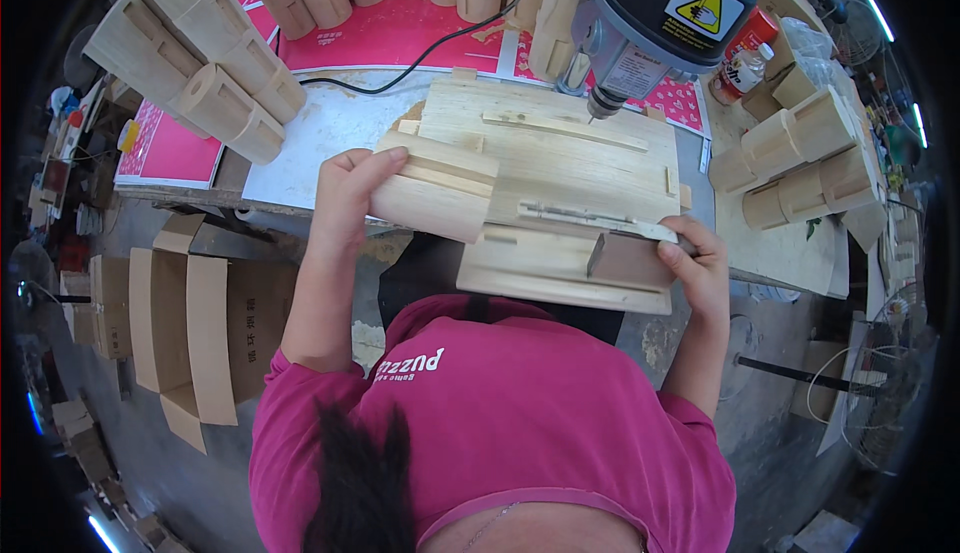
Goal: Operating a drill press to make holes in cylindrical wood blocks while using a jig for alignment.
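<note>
My left hand (352, 193) is closed around a pale wooden cylinder (436, 189) with a long groove along its top, thumb on the upper edge. At the right, my right hand (697, 257) is closed on the end of a flat grey-brown block (632, 259), whose kind I cannot make out. The block lies over a pale wooden board (500, 269) at the table's near edge. Behind both hands is a larger wooden board (570, 158) with thin strips on it. A drill press (640, 28) stands over that board, its chuck and thin bit pointing down.
Stacked wooden cylinders (215, 63) stand at the left, with more along the back. Others lie on the right (800, 158), near a bottle (741, 75). A black cable (430, 51) crosses the tabletop. An opened cardboard box (212, 333) sits on the floor at left.
</note>
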A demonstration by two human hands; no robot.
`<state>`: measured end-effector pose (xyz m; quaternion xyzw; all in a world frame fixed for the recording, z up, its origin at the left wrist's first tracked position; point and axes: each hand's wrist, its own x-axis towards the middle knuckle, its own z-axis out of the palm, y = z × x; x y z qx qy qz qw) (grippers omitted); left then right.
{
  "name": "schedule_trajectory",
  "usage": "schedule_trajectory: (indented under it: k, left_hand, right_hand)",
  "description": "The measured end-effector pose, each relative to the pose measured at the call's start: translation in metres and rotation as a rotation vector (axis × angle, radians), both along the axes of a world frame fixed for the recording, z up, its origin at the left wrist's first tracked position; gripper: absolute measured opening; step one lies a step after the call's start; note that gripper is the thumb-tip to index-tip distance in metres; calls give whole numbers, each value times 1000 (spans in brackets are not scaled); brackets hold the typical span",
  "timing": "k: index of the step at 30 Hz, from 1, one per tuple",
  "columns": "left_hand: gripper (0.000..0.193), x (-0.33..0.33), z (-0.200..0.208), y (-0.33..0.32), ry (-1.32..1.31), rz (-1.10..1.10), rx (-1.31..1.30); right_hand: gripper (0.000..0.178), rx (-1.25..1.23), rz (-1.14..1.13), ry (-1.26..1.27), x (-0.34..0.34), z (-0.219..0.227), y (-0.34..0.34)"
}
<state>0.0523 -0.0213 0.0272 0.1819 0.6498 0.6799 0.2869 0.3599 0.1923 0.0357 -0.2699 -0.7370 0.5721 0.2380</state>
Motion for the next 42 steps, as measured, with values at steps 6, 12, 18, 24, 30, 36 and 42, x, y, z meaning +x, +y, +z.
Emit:
schedule_trajectory:
  k: [6, 12, 18, 24, 30, 36, 42]
  left_hand:
    - [29, 21, -18, 26, -11, -5, -33]
    - [35, 27, -53, 46, -28, -91, -59]
    - [43, 46, -74, 54, -4, -408, 62]
    - [69, 53, -89, 63, 891, -458, -89]
    - [69, 52, -92, 87, 908, -385, -218]
    - [71, 50, -88, 117, 951, -168, -454]
    - [66, 29, -92, 113, 997, -177, -334]
  right_hand:
    - [19, 172, -26, 86, -13, -6, 11]
    - [17, 159, 46, 50, -12, -39, 27]
    - [18, 126, 52, 104, -16, -64, 33]
    - [21, 129, -3, 20, -24, -63, 34]
    - [25, 205, -165, 95, -39, -71, 48]
    - [35, 426, -228, 32, -70, -85, 88]
    - [36, 341, -188, 91, -77, -89, 88]
